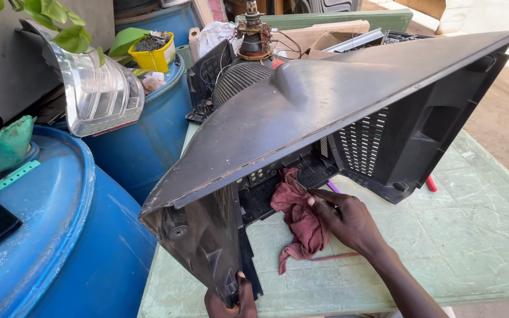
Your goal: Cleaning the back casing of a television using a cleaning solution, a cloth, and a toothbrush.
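Television casing (pixel 301 112), a large dark grey plastic back shell from an old tube set, lies tipped on a pale green desk (pixel 478 235), its open inside facing the person. Its long axis runs from the near left corner up to the far right, and the shell spans most of the view.

The left hand (pixel 231 301) sits at the bottom edge, its grip closed around the near left corner of the casing and propping it up. The right hand (pixel 349 221) reaches in from the lower right, its grip closed on a crumpled dark red rag (pixel 298 218), pressing it against the inner lower edge of the casing. The rag lies just left of that hand and hangs down onto the desk. The right hand is the nearer one to the inside of the shell; the slotted vents lie up and to the right of it.

A thin red stick peeks out from beneath the casing on the right. Behind the shell stands part of a picture tube with copper windings (pixel 253 35) and loose wires. On the left are two blue plastic barrels (pixel 89 247), one close by and one further back. A clear car headlamp cover (pixel 98 94) rests on the further one, with a small yellow tub (pixel 154 53) of scraps and some green leaves nearby.
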